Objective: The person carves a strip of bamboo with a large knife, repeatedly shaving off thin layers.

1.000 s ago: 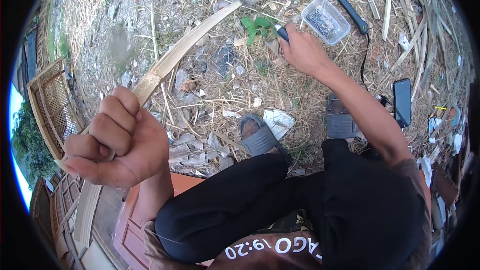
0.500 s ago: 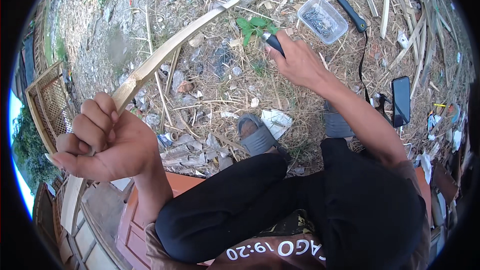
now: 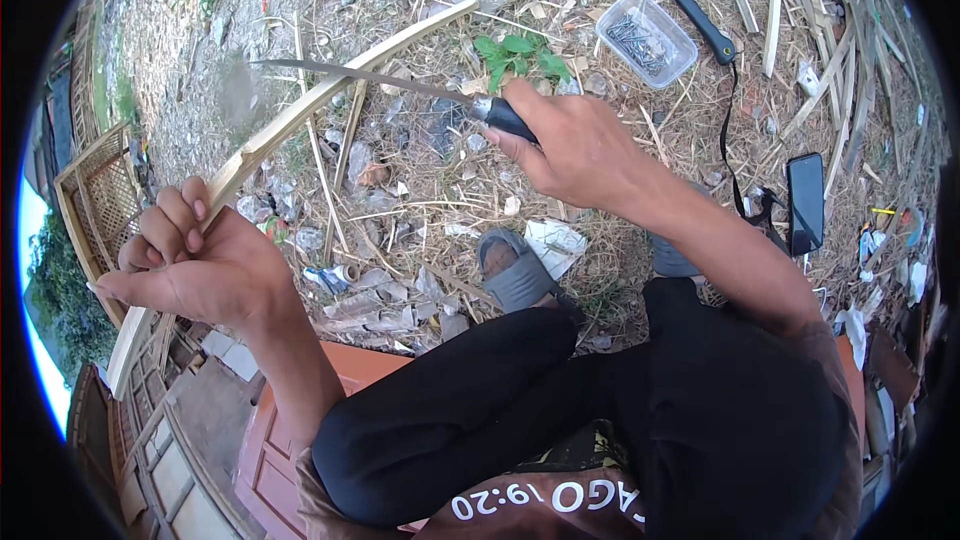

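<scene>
**A:** Fingers first: what does the left hand [image 3: 195, 265] hold, at the left of the frame?

**B:** It is curled tight round a long split bamboo strip [image 3: 300, 120], gripping it near its lower end. The strip runs from the lower left edge up to the upper middle, so its long axis lies diagonal, far tip pointing up and right.

**A:** And the right hand [image 3: 570, 140]?

**B:** It is clamped on the dark handle of a knife [image 3: 370, 80] at the upper centre. The blade points left, nearly level, and crosses over the strip in the upper left.

**A:** Which step does that look like?

**B:** Judging by the crossing, the blade is being brought to the strip for shaving or splitting. The next move would call for a steady left grip and the edge set along the grain, away from the fingers.

**A:** Anything further right?

**B:** A clear tub of nails [image 3: 645, 37], then a dark phone [image 3: 805, 202], both on littered ground.
</scene>
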Demonstrator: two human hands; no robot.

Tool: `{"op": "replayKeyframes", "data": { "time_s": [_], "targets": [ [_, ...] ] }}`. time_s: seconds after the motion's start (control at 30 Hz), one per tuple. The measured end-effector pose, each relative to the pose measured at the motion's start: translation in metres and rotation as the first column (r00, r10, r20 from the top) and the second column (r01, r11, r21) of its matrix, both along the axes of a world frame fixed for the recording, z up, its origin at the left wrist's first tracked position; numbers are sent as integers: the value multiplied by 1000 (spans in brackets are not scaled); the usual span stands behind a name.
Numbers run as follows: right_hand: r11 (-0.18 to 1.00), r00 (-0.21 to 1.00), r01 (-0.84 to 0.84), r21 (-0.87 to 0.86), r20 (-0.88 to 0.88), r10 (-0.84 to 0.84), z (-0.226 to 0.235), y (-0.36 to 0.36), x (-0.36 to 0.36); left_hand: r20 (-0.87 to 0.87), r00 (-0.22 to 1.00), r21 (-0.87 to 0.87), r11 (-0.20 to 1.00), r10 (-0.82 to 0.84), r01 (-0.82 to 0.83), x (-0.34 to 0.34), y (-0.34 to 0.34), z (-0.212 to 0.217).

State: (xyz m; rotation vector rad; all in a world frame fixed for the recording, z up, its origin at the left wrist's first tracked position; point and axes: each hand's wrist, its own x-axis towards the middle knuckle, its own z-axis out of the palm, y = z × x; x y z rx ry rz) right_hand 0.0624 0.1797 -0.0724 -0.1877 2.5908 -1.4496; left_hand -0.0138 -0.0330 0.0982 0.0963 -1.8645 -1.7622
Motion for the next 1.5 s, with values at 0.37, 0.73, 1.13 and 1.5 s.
{"op": "replayKeyframes", "data": {
  "time_s": [0.37, 0.73, 1.13, 1.5],
  "targets": [
    [998, 995, -36, -52, -91, 31, 15, -7, 13, 8, 1000, 16, 1000, -25, 25, 4, -5, -3],
    [998, 991, -20, -65, -136, 11, 39, -22, -9, 17, 993, -59, 991, -116, 117, 3, 2, 3],
    [991, 945, 109, 82, 300, -129, -10, 14, 1, -11, 999, -23, 999, -42, 41, -3, 2, 1],
    [996, 997, 48, 76, 56, -53, 2, 1, -21, 8, 1000, -6, 1000, -23, 23, -6, -1, -2]
  ]
}}
